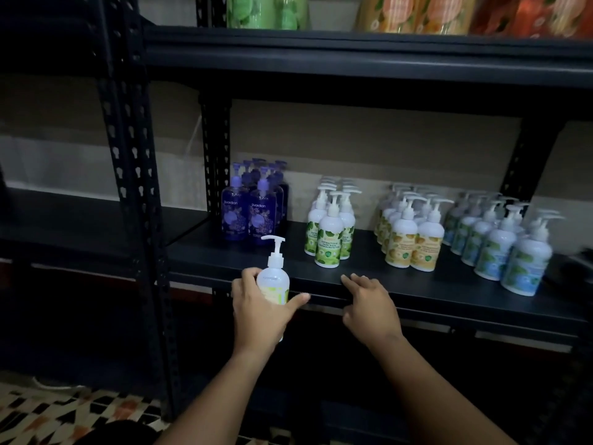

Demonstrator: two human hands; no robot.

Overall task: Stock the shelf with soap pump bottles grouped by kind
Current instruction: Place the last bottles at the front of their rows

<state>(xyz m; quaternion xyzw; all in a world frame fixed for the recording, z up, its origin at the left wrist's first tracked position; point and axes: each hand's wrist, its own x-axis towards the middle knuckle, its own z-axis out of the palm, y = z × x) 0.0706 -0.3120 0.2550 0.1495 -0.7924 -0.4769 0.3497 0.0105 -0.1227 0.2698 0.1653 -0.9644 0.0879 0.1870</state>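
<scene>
Standing in four clusters [253,207] [332,224] [410,232] [503,242] left to right along the shelf [369,268], with the hand-held bottle [274,277] rising before its front edge, left of the right hand [369,303].

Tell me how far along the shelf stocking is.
Done: four groups stand sorted on the shelf: purple bottles, green-label bottles, yellow-label bottles and blue-label bottles. In hand: the left hand holds a white pump bottle with a yellow-green label at the shelf edge; the right hand rests empty on the edge. Left: setting this bottle with its kind, probably the green-label group.
</scene>
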